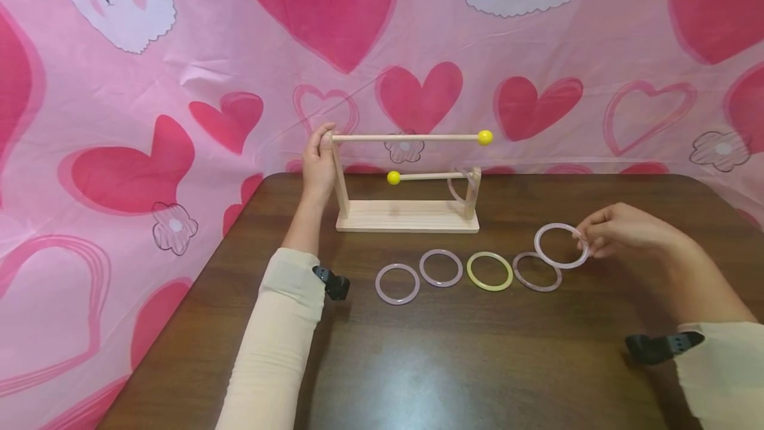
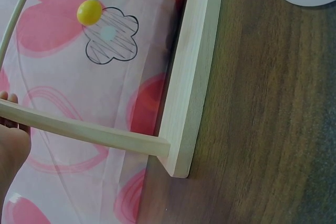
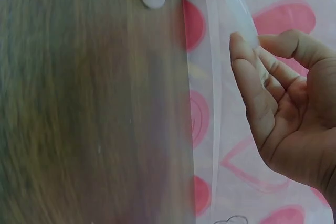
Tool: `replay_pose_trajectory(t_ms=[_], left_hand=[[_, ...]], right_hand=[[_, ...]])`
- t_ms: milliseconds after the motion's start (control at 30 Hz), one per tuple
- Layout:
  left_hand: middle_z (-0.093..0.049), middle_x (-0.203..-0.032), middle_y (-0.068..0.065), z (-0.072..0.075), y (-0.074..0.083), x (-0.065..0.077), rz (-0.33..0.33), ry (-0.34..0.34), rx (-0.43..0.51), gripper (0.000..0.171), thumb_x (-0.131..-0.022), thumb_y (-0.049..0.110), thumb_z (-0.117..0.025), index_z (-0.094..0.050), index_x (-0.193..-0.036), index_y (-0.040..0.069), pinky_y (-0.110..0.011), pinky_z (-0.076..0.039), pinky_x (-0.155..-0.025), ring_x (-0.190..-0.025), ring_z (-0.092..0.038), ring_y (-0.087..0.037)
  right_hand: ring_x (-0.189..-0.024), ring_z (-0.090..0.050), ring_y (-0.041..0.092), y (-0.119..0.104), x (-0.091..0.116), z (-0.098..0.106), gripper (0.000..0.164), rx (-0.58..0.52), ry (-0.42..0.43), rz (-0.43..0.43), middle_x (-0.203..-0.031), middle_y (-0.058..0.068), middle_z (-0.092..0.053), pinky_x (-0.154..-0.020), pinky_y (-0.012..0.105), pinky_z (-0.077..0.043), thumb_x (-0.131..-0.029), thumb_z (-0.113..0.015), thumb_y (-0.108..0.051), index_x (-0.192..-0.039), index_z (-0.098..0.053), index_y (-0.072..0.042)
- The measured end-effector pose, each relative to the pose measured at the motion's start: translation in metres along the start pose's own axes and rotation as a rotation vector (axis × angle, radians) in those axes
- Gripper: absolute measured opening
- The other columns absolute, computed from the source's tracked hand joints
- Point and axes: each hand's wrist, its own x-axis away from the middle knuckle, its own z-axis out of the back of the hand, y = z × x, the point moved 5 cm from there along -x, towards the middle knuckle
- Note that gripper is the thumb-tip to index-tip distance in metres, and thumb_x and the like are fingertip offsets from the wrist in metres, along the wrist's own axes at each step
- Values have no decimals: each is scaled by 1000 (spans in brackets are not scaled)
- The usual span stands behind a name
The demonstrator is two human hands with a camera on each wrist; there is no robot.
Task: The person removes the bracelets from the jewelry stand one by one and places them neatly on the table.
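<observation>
A wooden stand [image 1: 408, 216] has two posts, each with a horizontal rod tipped by a yellow ball. My left hand [image 1: 319, 161] grips the top of its taller left post [image 2: 84, 132]. Between thumb and fingers, my right hand [image 1: 627, 227] pinches a pale purple ring [image 1: 537, 251] by its right edge, above the table. In the right wrist view, part of that ring [image 3: 239, 9] shows at the fingertips. Another translucent ring [image 1: 451, 190] hangs on the lower rod [image 1: 426, 176] beside the short right post. The upper rod [image 1: 412, 137] carries no ring.
On the brown table [image 1: 394, 363], a row of rings lies in front of the stand: a purple ring [image 1: 378, 291], a second purple ring [image 1: 422, 273], a yellow-green ring [image 1: 469, 272] and another purple ring [image 1: 538, 289] partly behind the held one. A pink heart-patterned cloth [image 1: 358, 98] hangs behind.
</observation>
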Motion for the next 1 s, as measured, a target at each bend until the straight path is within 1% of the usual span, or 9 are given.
replay_pose_trajectory(t_ms=[200, 300, 367, 433, 633, 700, 867, 1000], left_hand=[[-59, -112, -19, -1, 0, 1, -33, 11, 2, 31, -97, 17, -43, -55, -120, -1, -27, -39, -88, -101, -56, -21], [-59, -111, -20, -1, 0, 0, -44, 15, 9, 30, -97, 16, -43, -55, -119, -2, -26, -40, -87, -98, -56, -17], [-59, -112, -21, -1, 0, 0, -46, 15, 9, 30, -97, 16, -43, -55, -119, -2, -26, -39, -86, -97, -56, -17], [-58, -114, -22, -1, 0, 0, -45, 14, 6, 30, -97, 15, -43, -55, -119, -2, -26, -40, -85, -99, -55, -20], [-55, -117, -26, -2, 1, 0, -46, 8, 4, 30, -97, 15, -44, -54, -120, -2, -26, -40, -82, -104, -52, -34], [-55, -116, -26, -2, 2, 0, -49, 9, 6, 30, -97, 15, -44, -54, -119, -2, -26, -40, -82, -104, -52, -34], [-56, -117, -21, -2, 1, 1, -34, 10, -1, 31, -97, 16, -44, -55, -120, 0, -27, -40, -83, -102, -54, -28], [-57, -117, -17, -1, 1, 1, -24, 8, -13, 31, -97, 18, -44, -55, -121, 1, -28, -40, -83, -105, -54, -30]], right_hand=[[-69, -60, 13, 12, 6, 5, 25, 60, -69, -14, -83, 13, -65, -63, 31, -53, -86, -47, 1, -98, -56, 20], [-69, -60, 13, 17, 8, 7, 25, 78, -98, -20, -82, 12, -64, -63, 31, -53, -85, -46, 0, -99, -55, 20], [-70, -59, 12, 20, 9, 9, 26, 84, -111, -26, -82, 12, -64, -63, 31, -53, -85, -46, 0, -99, -55, 20], [-70, -59, 12, 22, 10, 10, 26, 81, -125, -34, -82, 11, -64, -63, 30, -53, -85, -45, 1, -99, -55, 20], [-69, -58, 11, 33, 14, 15, 25, 73, -159, -60, -82, 9, -64, -62, 30, -52, -86, -44, 0, -98, -55, 20], [-69, -58, 10, 36, 14, 16, 25, 61, -173, -65, -82, 8, -64, -62, 29, -52, -86, -43, 1, -98, -55, 19], [-70, -59, 11, 44, 15, 17, 25, -1, -224, -80, -83, 6, -64, -63, 29, -52, -88, -42, 0, -98, -53, 20], [-71, -60, 11, 49, 16, 17, 23, -39, -241, -100, -83, 5, -64, -63, 28, -52, -88, -43, 0, -96, -56, 17]])
